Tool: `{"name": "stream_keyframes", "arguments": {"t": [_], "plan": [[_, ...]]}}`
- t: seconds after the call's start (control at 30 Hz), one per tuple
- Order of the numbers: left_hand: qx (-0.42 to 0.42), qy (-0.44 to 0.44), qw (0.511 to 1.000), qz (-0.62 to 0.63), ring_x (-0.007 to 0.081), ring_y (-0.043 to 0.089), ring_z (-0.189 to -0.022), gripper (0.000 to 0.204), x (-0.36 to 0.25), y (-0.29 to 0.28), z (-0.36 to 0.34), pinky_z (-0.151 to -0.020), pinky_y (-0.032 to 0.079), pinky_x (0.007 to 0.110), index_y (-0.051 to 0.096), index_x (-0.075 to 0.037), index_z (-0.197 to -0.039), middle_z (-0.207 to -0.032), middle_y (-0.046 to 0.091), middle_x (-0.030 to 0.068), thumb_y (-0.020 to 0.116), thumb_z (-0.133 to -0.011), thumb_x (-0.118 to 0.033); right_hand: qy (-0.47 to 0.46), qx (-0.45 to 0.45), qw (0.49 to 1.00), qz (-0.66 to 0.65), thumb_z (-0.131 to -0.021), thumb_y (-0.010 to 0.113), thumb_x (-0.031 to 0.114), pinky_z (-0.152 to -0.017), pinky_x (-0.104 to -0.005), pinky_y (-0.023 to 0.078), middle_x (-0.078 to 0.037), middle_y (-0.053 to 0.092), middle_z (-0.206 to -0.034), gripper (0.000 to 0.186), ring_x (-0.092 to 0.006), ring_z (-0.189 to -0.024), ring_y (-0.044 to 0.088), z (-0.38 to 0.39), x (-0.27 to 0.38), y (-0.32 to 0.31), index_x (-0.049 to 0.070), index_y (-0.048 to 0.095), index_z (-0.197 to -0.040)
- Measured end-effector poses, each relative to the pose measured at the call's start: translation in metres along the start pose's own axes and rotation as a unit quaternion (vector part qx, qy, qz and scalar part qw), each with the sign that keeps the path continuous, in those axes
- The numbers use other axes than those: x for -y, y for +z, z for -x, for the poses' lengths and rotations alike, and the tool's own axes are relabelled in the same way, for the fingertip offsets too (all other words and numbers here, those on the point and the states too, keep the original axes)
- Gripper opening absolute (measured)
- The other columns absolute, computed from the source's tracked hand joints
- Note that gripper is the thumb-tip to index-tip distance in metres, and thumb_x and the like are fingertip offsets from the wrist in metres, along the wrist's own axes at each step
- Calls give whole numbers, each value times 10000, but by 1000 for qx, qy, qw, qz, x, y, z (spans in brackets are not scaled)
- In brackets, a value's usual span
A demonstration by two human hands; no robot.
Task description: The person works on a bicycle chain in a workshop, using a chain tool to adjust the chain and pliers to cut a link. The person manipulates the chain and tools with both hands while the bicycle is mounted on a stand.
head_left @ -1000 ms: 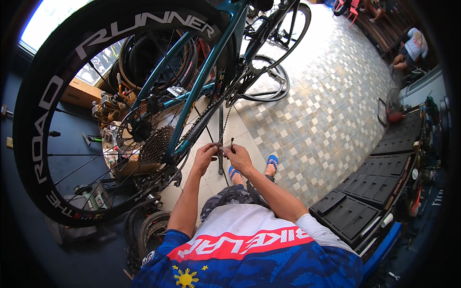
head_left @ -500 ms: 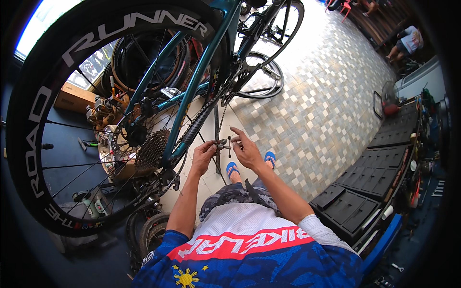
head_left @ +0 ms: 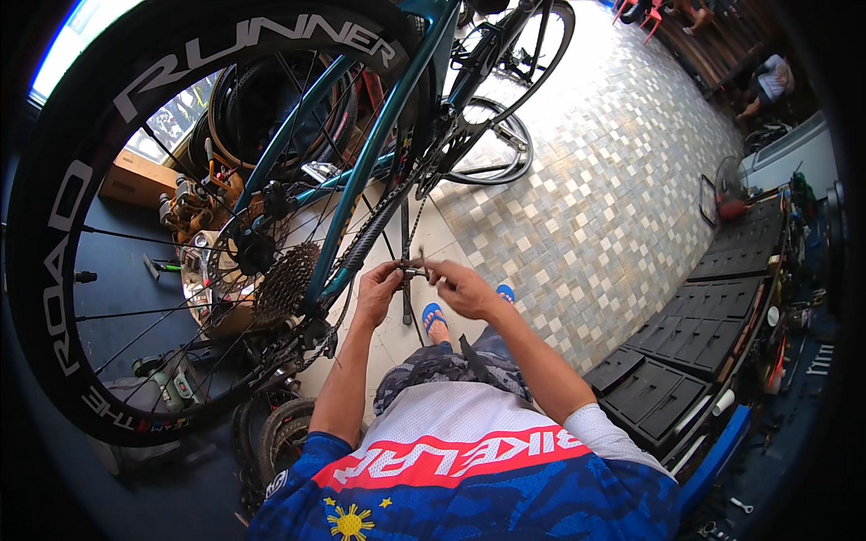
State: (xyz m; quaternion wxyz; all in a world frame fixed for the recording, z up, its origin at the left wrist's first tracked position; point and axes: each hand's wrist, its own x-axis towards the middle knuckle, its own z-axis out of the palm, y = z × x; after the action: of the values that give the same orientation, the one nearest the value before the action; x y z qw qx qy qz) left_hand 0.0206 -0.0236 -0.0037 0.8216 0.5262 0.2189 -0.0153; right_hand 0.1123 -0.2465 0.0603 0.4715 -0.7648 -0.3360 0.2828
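My left hand pinches a small metal chain tool on the bicycle's dangling chain. My right hand is at the tool's thin handle, fingers curled around or beside it, the tips partly hidden. Just left of my hands are the teal frame of the raised bicycle, its cassette and the large black rear wheel. A dark post stands behind and below the tool.
Black trays line the right side, with a fan beyond. Spare tyres lie lower left, a cluttered stand behind the wheel. A seated person and other people are at the upper right, along the tiled floor.
My right hand's fingers lifted off the tool's handle half a second ago and are now curled back at it. My left hand has shifted slightly up and left with the tool.
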Motion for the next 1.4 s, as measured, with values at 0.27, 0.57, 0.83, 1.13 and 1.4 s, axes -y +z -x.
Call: {"name": "stream_keyframes", "arguments": {"t": [0.27,0.57,0.83,1.13,1.4], "plan": [[-3,8,1000,-21,138,709,-938,259,-2,1,0,-817,563,292,678,36,-1257,-1074,747,78,637,-1029,-79,11,111,993,25,-925,517,96,-907,-441,525,-164,655,-1046,510,-359,-999,651,-5,-7,-10,201,639,-1409],[-15,-3,1000,-26,119,700,-928,278,-7,5,-3,-814,559,268,667,50,-1276,-1080,751,83,638,-1031,-81,44,88,994,-46,-907,508,71,-863,-433,520,-170,653,-1028,538,-359,-941,642,-3,0,-19,208,641,-1409],[-9,27,999,-22,110,692,-889,266,-8,11,-4,-799,563,257,670,53,-1266,-1052,752,76,633,-1030,-66,-12,137,989,60,-894,507,17,-851,-377,520,-100,631,-977,522,-256,-898,636,0,-6,-20,187,701,-1348],[-6,15,998,-57,114,695,-896,259,-8,12,-4,-805,561,263,678,47,-1251,-1062,754,67,650,-1023,-72,72,-17,990,118,-945,613,146,-880,-402,542,-111,628,-1106,550,-278,-1009,642,-4,2,-20,244,572,-1484],[-11,18,999,-48,114,676,-855,264,-5,14,-2,-790,556,267,666,59,-1251,-1021,741,61,645,-1031,-85,-132,-169,930,299,-902,755,358,-868,-433,552,-74,695,-1137,382,-287,-1070,675,-11,-4,2,179,706,-1235]]}}
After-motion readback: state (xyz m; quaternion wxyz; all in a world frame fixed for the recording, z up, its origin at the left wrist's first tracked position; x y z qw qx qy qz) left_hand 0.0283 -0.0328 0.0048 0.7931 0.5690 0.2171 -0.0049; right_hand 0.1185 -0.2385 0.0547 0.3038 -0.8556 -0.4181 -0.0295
